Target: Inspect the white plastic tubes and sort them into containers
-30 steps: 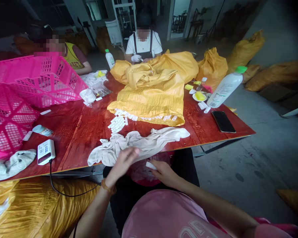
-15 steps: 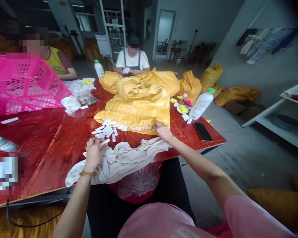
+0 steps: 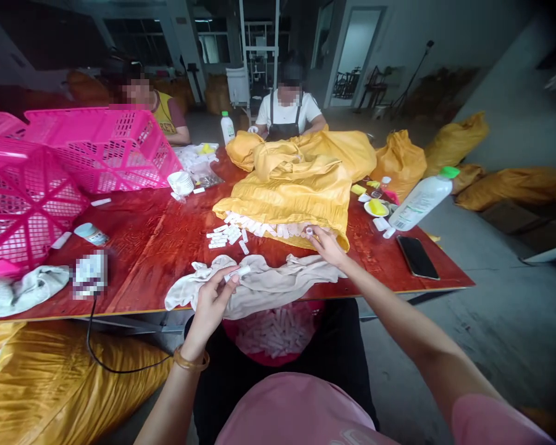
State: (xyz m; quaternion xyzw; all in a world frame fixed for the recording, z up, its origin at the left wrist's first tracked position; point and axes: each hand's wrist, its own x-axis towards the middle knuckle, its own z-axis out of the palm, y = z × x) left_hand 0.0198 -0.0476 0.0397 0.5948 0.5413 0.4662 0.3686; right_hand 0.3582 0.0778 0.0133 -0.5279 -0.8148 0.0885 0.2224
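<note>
Between the fingers and thumb of my left hand [image 3: 216, 293] is a small white tube [image 3: 238, 273], held above a crumpled grey-white cloth [image 3: 278, 281]. My right hand [image 3: 327, 246] is at the mouth of a yellow woven sack [image 3: 287, 201], its fingers closed on another small white tube [image 3: 309, 231]. Loose white tubes [image 3: 226, 235] spill out of the sack onto the red table [image 3: 143, 247]. In my lap, below the table edge, a pink-red container holds many white tubes [image 3: 278, 330].
Pink plastic baskets [image 3: 115, 145] stand at the left. A white bottle [image 3: 421, 201] with green cap, a phone [image 3: 417, 256] and a small dish [image 3: 377, 209] with a yellow sponge are at the right. Two people sit across the table. A yellow sack [image 3: 74, 377] lies below left.
My view has swung left. My left hand has lifted and turned its white tube over the cloth. At the sack mouth, my right hand has a white tube showing in its fingers.
</note>
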